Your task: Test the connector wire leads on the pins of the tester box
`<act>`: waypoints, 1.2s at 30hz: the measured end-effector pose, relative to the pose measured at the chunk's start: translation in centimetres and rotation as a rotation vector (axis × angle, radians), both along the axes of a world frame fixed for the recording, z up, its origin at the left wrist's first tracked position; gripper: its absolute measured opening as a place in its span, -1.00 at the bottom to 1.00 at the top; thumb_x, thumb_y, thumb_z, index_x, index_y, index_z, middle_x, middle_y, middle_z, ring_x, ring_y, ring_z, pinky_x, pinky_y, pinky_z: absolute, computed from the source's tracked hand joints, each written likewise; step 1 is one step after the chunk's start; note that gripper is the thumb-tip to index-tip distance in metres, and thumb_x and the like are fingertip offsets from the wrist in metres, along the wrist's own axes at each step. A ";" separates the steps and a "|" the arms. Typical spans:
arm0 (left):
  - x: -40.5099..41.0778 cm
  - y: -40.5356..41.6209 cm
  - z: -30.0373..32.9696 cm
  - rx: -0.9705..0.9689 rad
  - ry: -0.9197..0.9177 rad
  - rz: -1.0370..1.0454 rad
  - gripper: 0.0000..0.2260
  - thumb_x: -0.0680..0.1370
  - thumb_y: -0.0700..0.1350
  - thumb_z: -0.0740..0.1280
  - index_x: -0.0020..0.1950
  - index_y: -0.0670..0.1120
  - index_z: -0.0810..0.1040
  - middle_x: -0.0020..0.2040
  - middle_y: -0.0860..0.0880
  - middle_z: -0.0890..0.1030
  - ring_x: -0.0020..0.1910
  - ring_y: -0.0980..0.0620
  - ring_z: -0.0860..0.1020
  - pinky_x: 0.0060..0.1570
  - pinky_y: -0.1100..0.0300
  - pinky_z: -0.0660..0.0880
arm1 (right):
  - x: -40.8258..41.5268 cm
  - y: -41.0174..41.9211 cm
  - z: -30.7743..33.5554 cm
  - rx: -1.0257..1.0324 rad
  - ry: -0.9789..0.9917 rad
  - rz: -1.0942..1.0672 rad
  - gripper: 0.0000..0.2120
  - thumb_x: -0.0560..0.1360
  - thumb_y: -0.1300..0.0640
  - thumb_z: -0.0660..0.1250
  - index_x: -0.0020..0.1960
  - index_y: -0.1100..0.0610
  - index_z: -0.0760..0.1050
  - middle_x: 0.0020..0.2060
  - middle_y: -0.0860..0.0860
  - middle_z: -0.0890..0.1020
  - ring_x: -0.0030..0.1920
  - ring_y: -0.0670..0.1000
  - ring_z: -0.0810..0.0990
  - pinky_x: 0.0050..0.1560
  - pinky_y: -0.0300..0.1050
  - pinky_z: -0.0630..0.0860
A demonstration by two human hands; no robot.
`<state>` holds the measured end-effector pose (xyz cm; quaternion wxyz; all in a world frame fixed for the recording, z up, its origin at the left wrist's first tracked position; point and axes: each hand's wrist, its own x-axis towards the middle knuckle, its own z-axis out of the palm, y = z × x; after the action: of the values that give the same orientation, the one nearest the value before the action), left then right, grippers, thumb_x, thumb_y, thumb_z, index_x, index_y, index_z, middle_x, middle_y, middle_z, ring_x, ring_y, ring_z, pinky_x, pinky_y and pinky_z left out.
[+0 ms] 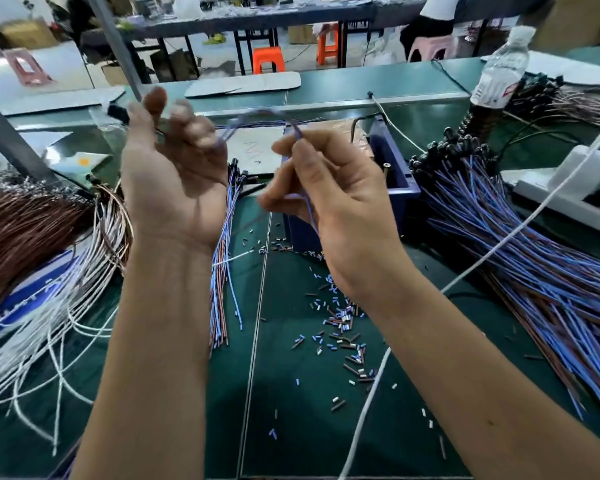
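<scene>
Above the middle of the green table (291, 393), the left hand (172, 174) is raised palm-up with its fingers (187, 123) curled round a black connector (118, 115), while the right hand (329, 199) pinches that connector's blurred blue wire leads (300, 133) between thumb and fingers. The blue tester box (400, 174) stands just behind the right hand toward the table's far edge. A large bundle of blue and brown wires (534, 271) lies along the right edge, and cut insulation bits (343, 327) are scattered mid-table.
</scene>
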<state>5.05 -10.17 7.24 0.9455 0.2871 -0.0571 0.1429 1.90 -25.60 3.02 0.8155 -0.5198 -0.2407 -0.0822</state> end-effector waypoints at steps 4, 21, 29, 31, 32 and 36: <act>0.4 1.6 -4.7 0.948 0.161 0.368 -0.49 0.76 0.12 -0.07 0.20 -0.22 0.51 -0.16 -0.09 0.63 -0.27 0.01 0.57 -0.28 0.11 0.50 | 0.6 -0.1 -2.9 -0.199 0.133 -0.087 -0.83 0.73 0.20 0.22 0.02 0.17 0.55 -0.27 0.11 0.65 -0.22 0.12 0.69 -0.09 0.10 0.70; 1.4 5.5 -6.1 -0.297 0.113 -0.165 -0.63 0.74 -0.06 0.10 -0.22 -0.07 0.51 -0.43 0.07 0.43 -0.50 0.13 0.35 -0.47 0.34 0.33 | 0.9 -4.4 -3.9 -0.875 -0.299 -0.206 -0.83 0.66 0.03 0.35 0.07 0.06 0.69 -0.40 -0.08 0.59 -0.38 -0.03 0.56 -0.29 -0.23 0.47; -0.2 3.3 -1.7 0.425 0.019 0.125 -0.67 0.73 -0.01 0.17 -0.24 0.01 0.37 -0.44 0.09 0.24 -0.51 0.12 0.10 -0.56 0.24 0.04 | 1.1 -10.8 -5.2 -0.810 -0.087 -0.281 -0.90 0.49 0.01 0.50 -0.13 0.03 0.70 -0.30 0.01 0.73 -0.31 0.01 0.70 -0.21 -0.24 0.60; -1.2 0.6 -1.4 0.924 -0.085 0.220 -0.74 0.68 -0.06 0.28 -0.22 0.00 0.46 -0.42 0.08 0.35 -0.49 0.10 0.24 -0.52 0.22 0.19 | 1.1 -10.9 -5.9 -0.788 -0.061 -0.304 -0.89 0.48 0.00 0.51 -0.14 0.03 0.70 -0.30 0.01 0.73 -0.31 0.00 0.70 -0.21 -0.22 0.62; -1.6 -0.9 -1.6 1.185 -0.193 0.267 -0.78 0.65 -0.09 0.33 -0.20 -0.03 0.50 -0.40 0.06 0.41 -0.45 0.08 0.32 -0.46 0.20 0.29 | 1.0 -10.7 -6.2 -0.789 -0.053 -0.296 -0.89 0.47 0.00 0.51 -0.15 0.03 0.70 -0.31 0.00 0.73 -0.31 -0.02 0.70 -0.22 -0.21 0.62; -2.6 -6.4 -4.4 1.837 -0.497 0.235 -0.92 0.53 -0.19 0.40 0.01 -0.05 0.59 -0.10 0.03 0.59 -0.13 -0.07 0.57 -0.16 0.00 0.52 | 0.8 -9.6 -6.7 -0.698 -0.053 -0.241 -0.86 0.48 0.07 0.57 -0.22 -0.02 0.65 -0.38 -0.09 0.68 -0.38 -0.22 0.58 -0.30 -0.36 0.48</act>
<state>2.41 -16.58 2.88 0.2916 0.8818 -0.3164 0.1931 2.74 -35.23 -3.65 0.5673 -0.7889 -0.2122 -0.1038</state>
